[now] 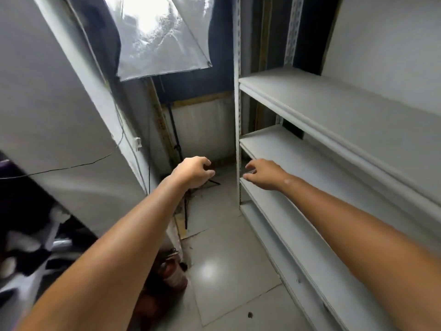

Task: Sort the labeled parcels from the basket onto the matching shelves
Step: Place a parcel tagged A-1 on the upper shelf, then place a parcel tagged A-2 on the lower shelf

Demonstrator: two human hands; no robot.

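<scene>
- Both bare arms are stretched forward over the tiled floor (226, 259)
- The left hand (194, 172) is held in the air in front of the light stand (174, 130); its grip is slack, with the fingers loosely curled and nothing held in them
- The right hand (265, 175) is held palm down at the near corner of the white shelves (334, 130), beside the perforated upright post (237, 115); its grip is apart, with the fingers spread and nothing clasped; whether a shelf edge is touched cannot be told
- The shelves are seen along the right side, several boards stacked one above another
- A softbox (157, 37) is mounted on top of the light stand, between the shelves and a white panel (59, 115) on the left
- A red fire extinguisher (173, 274) is seen on the floor at the foot of the panel, under the left forearm
</scene>
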